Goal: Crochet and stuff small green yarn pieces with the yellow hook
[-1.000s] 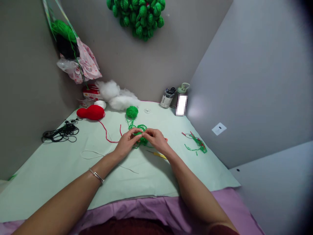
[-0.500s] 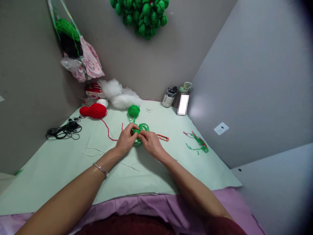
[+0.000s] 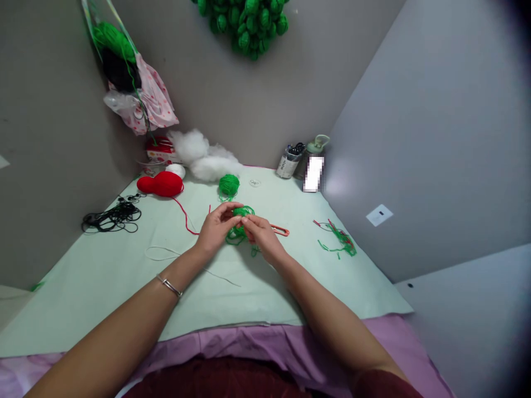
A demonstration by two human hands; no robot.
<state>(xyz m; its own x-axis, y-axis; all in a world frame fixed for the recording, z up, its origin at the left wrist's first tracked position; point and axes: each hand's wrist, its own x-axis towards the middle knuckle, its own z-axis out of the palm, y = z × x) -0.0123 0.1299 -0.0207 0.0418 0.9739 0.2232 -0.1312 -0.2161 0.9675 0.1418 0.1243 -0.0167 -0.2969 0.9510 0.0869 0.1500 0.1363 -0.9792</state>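
Both of my hands meet over a loose bundle of green yarn point(image 3: 236, 236) in the middle of the table. My left hand point(image 3: 216, 225) curls around part of the green yarn, thumb and fingers closed. My right hand point(image 3: 261, 229) pinches at the same spot; whatever fine piece sits between its fingertips is too small to make out. Just behind the hands lies a ball of green yarn point(image 3: 229, 186), with strands running toward them. To the right of my right hand, an orange-handled cutter point(image 3: 281, 230) lies partly hidden by it.
At left are a red stuffed piece point(image 3: 161, 184) with a red tail of yarn and a tangle of black cord point(image 3: 114, 215). White stuffing point(image 3: 207, 157) is heaped at the back. Yarn scraps point(image 3: 341, 240), a pen cup point(image 3: 288, 163) and a bottle point(image 3: 317, 145) are at right.
My left fingers have lifted and rounded over the yarn, and my right hand has shifted slightly right. A loop of green yarn now shows below the right hand. The view has tilted slightly.
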